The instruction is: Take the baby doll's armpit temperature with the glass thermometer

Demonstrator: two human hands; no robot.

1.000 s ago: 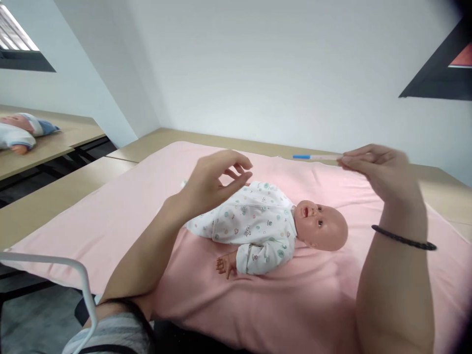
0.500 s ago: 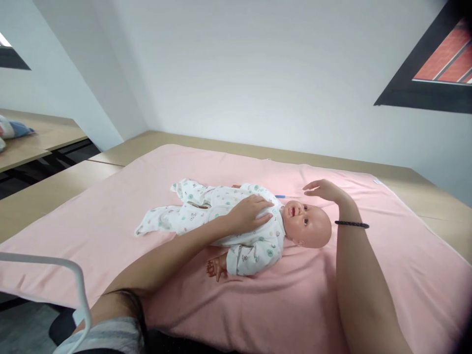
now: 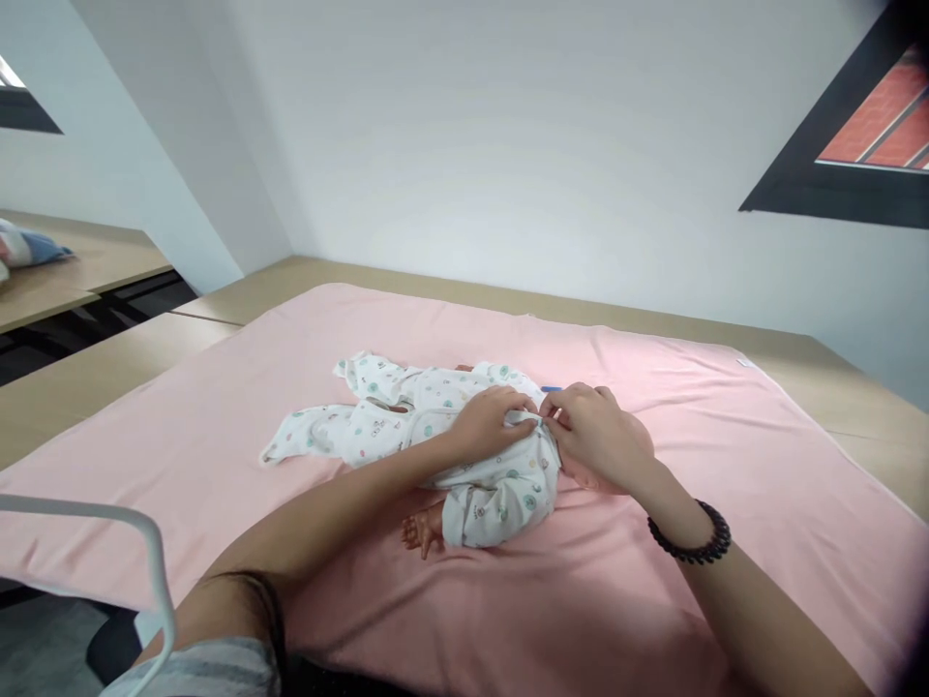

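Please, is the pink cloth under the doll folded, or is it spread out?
Spread out: the pink cloth covers much of the table, both its far corners are visible, and only wrinkles show around the doll.

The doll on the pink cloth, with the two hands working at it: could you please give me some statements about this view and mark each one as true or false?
1. The doll lies on the pink cloth. True.
2. The left hand and the right hand are both near the neck of the printed outfit. True.
3. The dark bracelet is on the left wrist. False: it is on the right wrist.
4. The small blue piece lies across the doll's legs. False: it shows beyond the doll's far shoulder, close to the right hand.
5. The doll's legs point to the right side of the picture. False: they point to the left side.
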